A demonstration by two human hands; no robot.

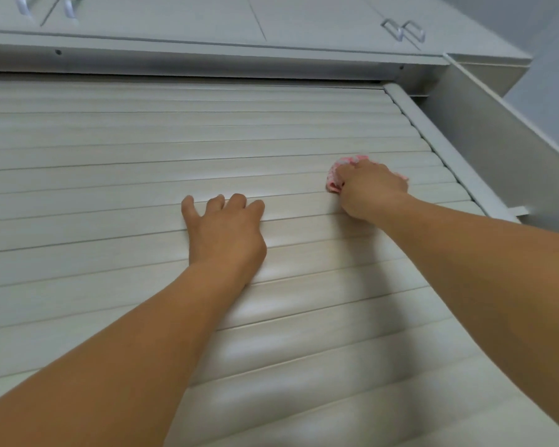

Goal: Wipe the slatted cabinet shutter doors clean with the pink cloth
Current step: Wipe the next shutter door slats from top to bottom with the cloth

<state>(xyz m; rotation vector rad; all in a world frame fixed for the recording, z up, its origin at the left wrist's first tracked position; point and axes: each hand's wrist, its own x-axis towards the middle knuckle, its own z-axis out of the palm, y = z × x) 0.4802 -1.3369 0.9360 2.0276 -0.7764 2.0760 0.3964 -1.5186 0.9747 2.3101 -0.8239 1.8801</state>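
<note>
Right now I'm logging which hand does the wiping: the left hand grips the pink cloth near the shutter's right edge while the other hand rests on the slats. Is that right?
Not quite. The head view shows the right hand gripping the pink cloth near the shutter's right edge; the left hand rests bare on the slats.

One view only, from a head-worn wide-angle camera close to the shutter (142, 188), tilted up along its slats. The slats fill the near and middle frame and bend with the lens. Both forearms enter from the near edge, the left hand (226, 230) at centre, the right hand (371, 188) further right. At the far top run the upper cabinets (175, 17), and the side frame (459, 156) slants down the right.
</note>
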